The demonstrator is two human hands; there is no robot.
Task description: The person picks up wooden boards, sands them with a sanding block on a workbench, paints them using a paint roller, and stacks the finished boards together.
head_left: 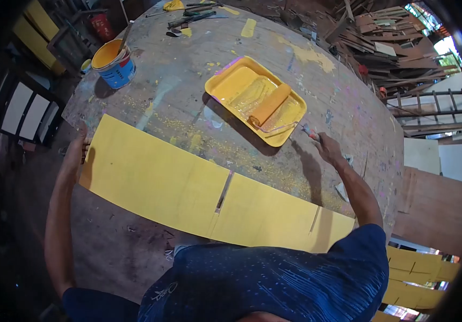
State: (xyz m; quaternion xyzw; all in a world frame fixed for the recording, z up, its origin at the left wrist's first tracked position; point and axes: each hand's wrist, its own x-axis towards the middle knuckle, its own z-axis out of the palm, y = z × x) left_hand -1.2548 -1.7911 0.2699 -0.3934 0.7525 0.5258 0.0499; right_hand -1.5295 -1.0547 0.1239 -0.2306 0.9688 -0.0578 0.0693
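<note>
My left hand (79, 147) grips the left end of a long yellow-painted board (156, 166), its fingers curled over the edge. The board lies along the near side of the table and has narrow slots cut in it. In my right hand (327, 147) is the handle of a paint roller (272, 104). The roller's orange-yellow sleeve rests in a yellow paint tray (217, 80) with wet yellow paint in it. The tray sits beyond the board, near the middle of the table.
A paint bucket (119, 74) with a stick in it stands at the table's left edge. Several tools (193, 15) lie at the far edge of the paint-spattered table (161, 48). Scrap wood (387, 37) is piled at the back right; slotted yellow boards (413, 265) are at lower right.
</note>
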